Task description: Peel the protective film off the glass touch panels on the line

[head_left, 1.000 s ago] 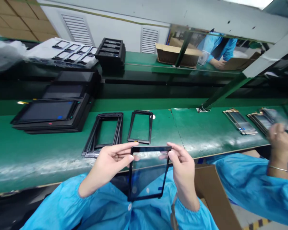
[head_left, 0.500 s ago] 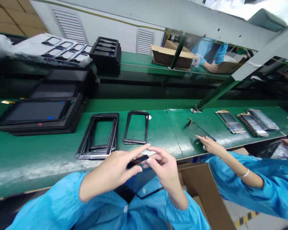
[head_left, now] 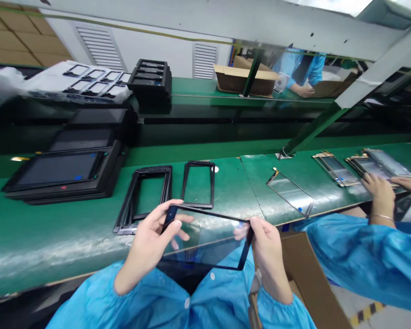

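Observation:
A clear glass touch panel with a black border (head_left: 208, 237) is held up between my hands, tilted above the bench's front edge. My left hand (head_left: 160, 233) pinches its left end, thumb on the near face and fingers showing through the glass. Gripping the right end is my right hand (head_left: 265, 237). Just beyond the panel lie a stack of black frames (head_left: 133, 196) and a smaller pair of thin black frames (head_left: 213, 185). Another glass panel (head_left: 289, 192) rests on the bench to the right.
Trays of screens (head_left: 58, 169) are stacked at the left. A co-worker's hand (head_left: 380, 192) touches stacked panels (head_left: 363, 167) at the right. An open cardboard box (head_left: 308, 269) stands below the bench edge. A green post (head_left: 311, 130) rises from the bench.
The glass panel has turned from nearly edge-on to face me, and my hands have spread apart to its two ends. The co-worker's hand has moved right, off the other panel.

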{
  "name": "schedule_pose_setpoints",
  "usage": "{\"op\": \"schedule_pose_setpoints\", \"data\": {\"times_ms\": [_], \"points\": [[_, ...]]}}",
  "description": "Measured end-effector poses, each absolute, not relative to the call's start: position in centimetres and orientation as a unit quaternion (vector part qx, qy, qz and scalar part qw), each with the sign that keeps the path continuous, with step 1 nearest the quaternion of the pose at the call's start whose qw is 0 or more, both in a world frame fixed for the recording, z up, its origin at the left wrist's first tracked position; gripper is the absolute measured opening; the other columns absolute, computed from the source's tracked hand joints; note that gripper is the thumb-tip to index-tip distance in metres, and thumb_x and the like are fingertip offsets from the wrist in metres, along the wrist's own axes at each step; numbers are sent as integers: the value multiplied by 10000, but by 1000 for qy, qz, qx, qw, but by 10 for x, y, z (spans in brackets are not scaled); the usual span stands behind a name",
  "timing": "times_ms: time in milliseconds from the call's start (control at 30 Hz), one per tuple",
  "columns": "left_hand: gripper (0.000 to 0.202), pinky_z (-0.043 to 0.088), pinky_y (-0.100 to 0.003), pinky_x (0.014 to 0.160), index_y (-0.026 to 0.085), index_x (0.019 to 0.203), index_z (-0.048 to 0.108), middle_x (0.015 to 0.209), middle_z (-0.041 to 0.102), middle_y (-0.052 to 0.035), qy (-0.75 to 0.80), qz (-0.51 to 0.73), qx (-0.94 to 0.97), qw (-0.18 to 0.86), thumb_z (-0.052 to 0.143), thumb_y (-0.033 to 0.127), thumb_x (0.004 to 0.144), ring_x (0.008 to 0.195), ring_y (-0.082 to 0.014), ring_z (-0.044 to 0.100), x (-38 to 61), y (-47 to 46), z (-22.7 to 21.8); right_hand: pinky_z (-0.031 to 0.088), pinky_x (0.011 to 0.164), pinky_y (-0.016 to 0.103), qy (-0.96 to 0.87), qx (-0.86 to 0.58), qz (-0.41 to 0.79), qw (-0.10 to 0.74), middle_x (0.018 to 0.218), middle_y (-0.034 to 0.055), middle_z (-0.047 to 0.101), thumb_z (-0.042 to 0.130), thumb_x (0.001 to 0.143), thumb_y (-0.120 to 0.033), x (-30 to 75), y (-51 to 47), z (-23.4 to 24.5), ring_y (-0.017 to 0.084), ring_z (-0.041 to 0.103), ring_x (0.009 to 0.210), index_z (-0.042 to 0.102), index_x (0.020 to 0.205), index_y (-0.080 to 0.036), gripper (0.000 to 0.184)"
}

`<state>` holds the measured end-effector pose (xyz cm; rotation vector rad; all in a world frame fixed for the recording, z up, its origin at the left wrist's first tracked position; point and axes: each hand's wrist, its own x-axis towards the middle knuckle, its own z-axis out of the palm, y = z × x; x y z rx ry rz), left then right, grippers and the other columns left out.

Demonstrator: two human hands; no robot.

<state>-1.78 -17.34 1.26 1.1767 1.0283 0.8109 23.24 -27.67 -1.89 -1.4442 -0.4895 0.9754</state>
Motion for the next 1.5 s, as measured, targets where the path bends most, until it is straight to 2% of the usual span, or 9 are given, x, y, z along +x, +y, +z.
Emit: {"op": "schedule_pose_setpoints", "data": {"times_ms": [400,533,667,800,1000,1167,1300,1400,1500], "points": [[552,606,-266,474,199,1345,595,966,839,-85,478,374,510,610,809,462,909,622,-207,766,-20,-179,13,599,518,272,-253,-614,394,636,629,42,793,747,928,-603,225,-279,-7,217,752,504,749,751,-208,433],[547,608,-298,456,200,1356,573,976,838,-96,476,360,533,599,773,483,932,596,-222,757,-24,-177,7,626,549,300,-267,-594,396,647,689,58,820,700,956,-613,224,-279,-6,234,782,542,797,1027,-197,433],[514,653,-467,941,238,1484,529,1447,693,-156,454,379,678,437,673,376,1010,1154,-312,762,-25,-171,5,659,630,308,-293,-608,371,638,696,57,824,813,900,-488,218,-282,-2,254,825,639,782,1068,-202,333],[413,238,-613,1308,284,1429,654,1462,704,-69,304,291,878,230,670,298,1016,1420,-323,590,-14,-158,17,669,643,307,-326,-626,361,610,690,70,825,781,937,-465,209,-287,2,258,832,650,785,1046,-200,286],[246,525,-437,1076,199,1064,818,1045,854,-47,204,237,913,263,584,275,1074,951,-236,802,-2,-147,26,676,624,306,-339,-634,355,598,743,85,841,786,934,-468,205,-288,3,252,826,623,804,1023,-203,280],[335,585,-338,893,269,1338,763,1208,832,-48,229,193,890,344,567,292,1067,1079,-271,786,2,-160,27,669,684,301,-364,-587,432,580,740,33,838,809,929,-438,206,-283,4,226,823,654,822,1143,-230,298],[401,609,-301,778,262,1424,707,1024,856,-52,294,157,781,528,498,349,1093,848,-230,815,8,-170,28,681,800,386,-351,-514,532,574,915,66,863,749,957,-555,208,-277,1,264,839,820,764,1348,-249,496],[490,631,-289,690,172,1467,643,1135,838,-139,366,177,625,666,527,445,1077,860,-248,826,7,-175,23,681,711,361,-291,-545,509,599,1054,131,855,697,970,-617,213,-273,-7,271,838,796,836,1189,-206,486],[585,650,-303,672,140,1477,594,1182,820,-194,384,217,524,729,613,515,1028,883,-278,833,5,-181,17,676,648,369,-263,-572,480,611,833,122,851,750,921,-625,215,-271,-12,275,814,649,857,976,-178,463]]}}
